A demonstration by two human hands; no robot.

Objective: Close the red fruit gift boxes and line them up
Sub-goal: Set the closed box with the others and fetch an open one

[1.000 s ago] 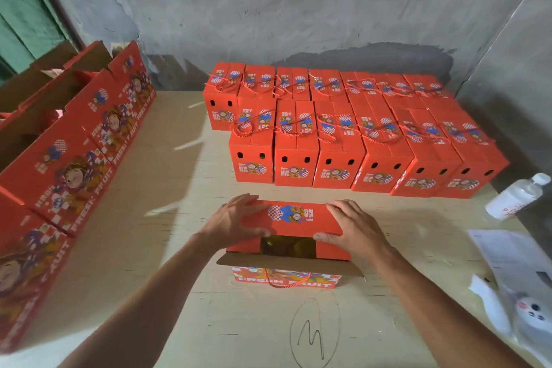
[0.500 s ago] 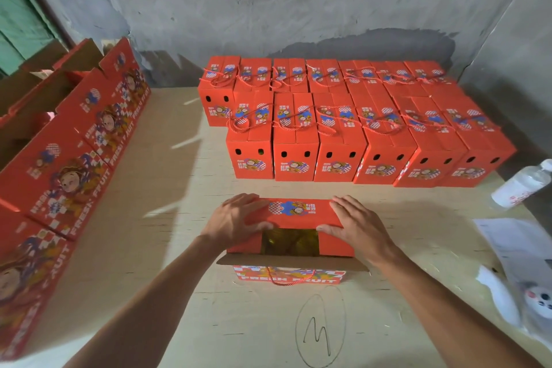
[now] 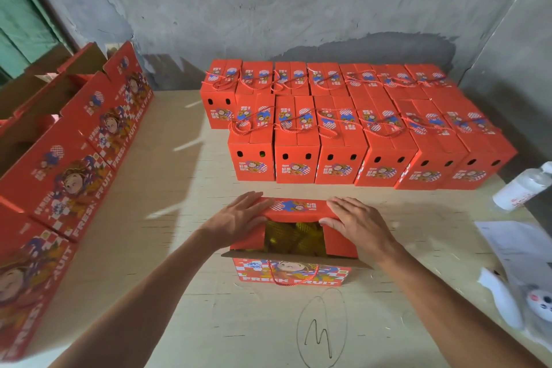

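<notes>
Plywood tabletop [image 3: 155, 263], pale and scuffed, fills my view from the head camera, with both forearms reaching forward across it. Beyond my fingertips stand the closed red boxes [image 3: 343, 140], packed side by side in two rows, their rope handles lying across the lids. Far off to the left of my left hand, a line of open red boxes [image 3: 74, 164] runs along the table edge, brown flaps raised. Directly under my hands sits the open gift box [image 3: 294, 270], "FRESH FRUIT" printed on its near face and a red rope handle [image 3: 294, 279] drooping over it. Its far lid flap [image 3: 295, 208] is folded down towards me, and between my two hands I can see yellow netted fruit [image 3: 294, 237] inside. My left hand [image 3: 236, 218] lies flat on the flap's left end, fingers straight and spread, pressing down. My right hand [image 3: 355, 222] lies flat on the right end, fingers straight, thumb along the flap's near edge; neither hand curls round anything. To the right of my right hand lie a clear plastic bottle [image 3: 521, 188] on its side, some white papers [image 3: 513, 243] nearer me, and a small white plush toy [image 3: 534, 302] at the frame's edge. Below my wrists, a pencilled oval mark [image 3: 321, 330] is scrawled on the wood.
</notes>
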